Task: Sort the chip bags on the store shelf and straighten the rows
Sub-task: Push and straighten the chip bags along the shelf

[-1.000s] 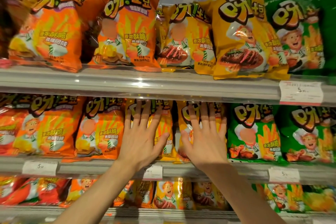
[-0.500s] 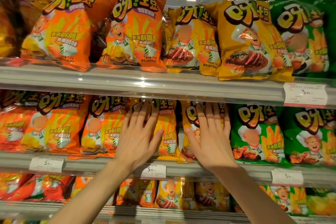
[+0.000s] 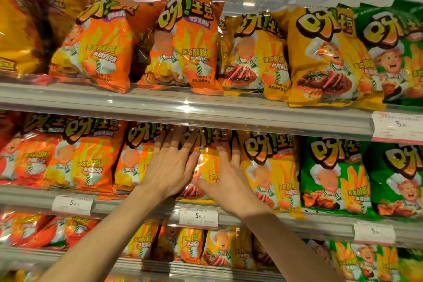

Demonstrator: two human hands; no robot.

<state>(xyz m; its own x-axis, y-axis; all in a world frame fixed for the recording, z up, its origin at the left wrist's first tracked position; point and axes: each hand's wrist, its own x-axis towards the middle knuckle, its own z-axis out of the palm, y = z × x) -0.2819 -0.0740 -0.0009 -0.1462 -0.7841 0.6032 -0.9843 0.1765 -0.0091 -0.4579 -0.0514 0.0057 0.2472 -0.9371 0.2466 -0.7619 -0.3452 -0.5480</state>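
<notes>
- While you tidied the middle shelf (image 3: 206,121), its rows stood in orange, yellow and green.
- A yellow chip bag (image 3: 207,160) stood there.
- Your left hand (image 3: 170,167) and right hand (image 3: 231,181) pressed it, fingers straight and spread.
- Next, I think, it needed a gentle push back.

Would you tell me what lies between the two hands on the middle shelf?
In the head view, the front of a yellow chip bag shows between the left hand and right hand; both press flat on it.
</notes>
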